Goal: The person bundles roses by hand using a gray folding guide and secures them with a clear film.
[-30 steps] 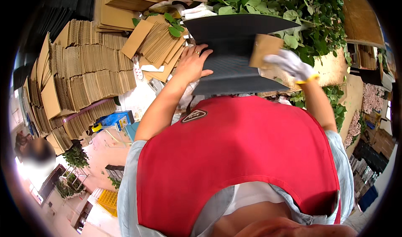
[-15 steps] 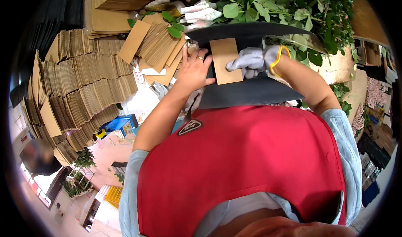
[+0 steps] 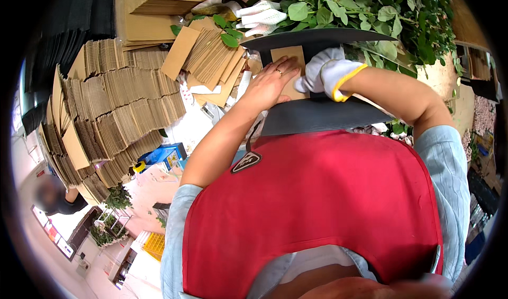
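A brown cardboard piece [image 3: 289, 52] lies on the middle of a black sheet [image 3: 320, 116], whose far and near sides bend upward. My bare left hand [image 3: 272, 85], with a ring on one finger, rests on the cardboard from the left, its fingers stretched out over it. At the cardboard's right edge is my right hand [image 3: 324, 72], in a white-grey glove with a yellow cuff. Its fingertips touch or hover by the cardboard; how far they are curled is hard to make out.
Loose cardboard pieces [image 3: 211, 56] lie left of the black sheet. Tall cardboard stacks [image 3: 124, 90] stand farther left. White-netted flower heads [image 3: 262, 17] and leafy stems [image 3: 370, 13] lie beyond the sheet. A blue box [image 3: 168, 155] is at lower left; another person [image 3: 69, 201] is at far left.
My left hand has moved from the cardboard's left edge onto its surface. My right hand has shifted off the cardboard's middle to its right edge. The whole view has shifted slightly.
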A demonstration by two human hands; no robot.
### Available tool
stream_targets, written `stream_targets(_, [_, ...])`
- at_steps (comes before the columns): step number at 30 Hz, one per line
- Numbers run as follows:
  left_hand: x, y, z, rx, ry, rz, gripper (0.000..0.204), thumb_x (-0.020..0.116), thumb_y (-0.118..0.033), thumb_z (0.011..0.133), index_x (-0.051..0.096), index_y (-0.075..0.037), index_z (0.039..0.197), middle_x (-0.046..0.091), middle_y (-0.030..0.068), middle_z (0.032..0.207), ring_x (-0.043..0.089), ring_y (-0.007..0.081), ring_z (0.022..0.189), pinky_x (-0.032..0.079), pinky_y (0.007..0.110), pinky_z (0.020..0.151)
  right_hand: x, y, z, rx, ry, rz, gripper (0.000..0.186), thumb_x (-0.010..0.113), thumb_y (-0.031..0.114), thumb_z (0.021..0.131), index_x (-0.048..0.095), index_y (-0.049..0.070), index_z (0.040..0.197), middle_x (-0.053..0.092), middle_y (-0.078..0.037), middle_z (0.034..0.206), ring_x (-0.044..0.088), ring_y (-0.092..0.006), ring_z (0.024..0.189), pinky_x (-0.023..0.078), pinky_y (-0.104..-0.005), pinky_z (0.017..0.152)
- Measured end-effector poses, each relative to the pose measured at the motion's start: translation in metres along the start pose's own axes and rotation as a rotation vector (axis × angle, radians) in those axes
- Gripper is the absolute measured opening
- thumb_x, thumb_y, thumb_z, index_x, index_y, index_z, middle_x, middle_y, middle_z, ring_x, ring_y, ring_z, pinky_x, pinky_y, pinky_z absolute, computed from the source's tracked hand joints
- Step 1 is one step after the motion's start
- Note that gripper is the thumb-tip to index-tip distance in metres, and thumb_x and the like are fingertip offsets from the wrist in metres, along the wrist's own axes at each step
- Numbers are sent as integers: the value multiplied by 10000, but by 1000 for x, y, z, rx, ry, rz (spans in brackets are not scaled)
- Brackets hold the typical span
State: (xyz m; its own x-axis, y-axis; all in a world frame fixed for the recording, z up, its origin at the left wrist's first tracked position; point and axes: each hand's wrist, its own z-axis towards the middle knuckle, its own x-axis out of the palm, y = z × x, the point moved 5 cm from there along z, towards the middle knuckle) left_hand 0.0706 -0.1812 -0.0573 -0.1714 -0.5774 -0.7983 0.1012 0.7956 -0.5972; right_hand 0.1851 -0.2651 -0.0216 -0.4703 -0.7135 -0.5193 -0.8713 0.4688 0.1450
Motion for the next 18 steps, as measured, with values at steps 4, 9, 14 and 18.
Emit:
stream_targets(4, [2, 8, 6, 7, 24, 7, 753, 798, -185, 682, 463, -75, 1348, 343, 147, 1481, 314, 328, 1372, 321, 386, 1111, -26, 1, -64, -292, 124, 174, 438, 633, 427, 808, 657, 66, 1056, 659, -157, 991, 633, -335, 944, 480, -425, 839])
stream_targets(9, [12, -6, 18, -103, 133, 109, 627, 727, -189, 752, 486, 25, 1290, 411, 210, 1420, 365, 347, 1343, 345, 375, 1098, 18, 17, -118, -436, -349, 170, 429, 628, 297, 839, 539, 92, 1205, 654, -134, 1007, 661, -328, 819, 542, -372, 694])
stream_targets(14, [28, -22, 5, -35, 185, 117, 455, 684, -172, 792, 556, 53, 1167, 480, 221, 1351, 439, 363, 1286, 421, 386, 1034, 19, 20, -147, -680, -780, 400, 274, 648, 126, 830, 612, 51, 1091, 677, -114, 967, 677, -291, 795, 542, -338, 684])
stream_targets(18, [33, -24, 0, -85, 229, 78, 467, 661, -172, 813, 548, 49, 1209, 426, 225, 1412, 394, 356, 1327, 355, 357, 1089, -42, -20, -173, -629, -1089, 707, 238, 659, 84, 839, 630, 14, 1064, 652, -150, 924, 658, -265, 818, 518, -324, 728])
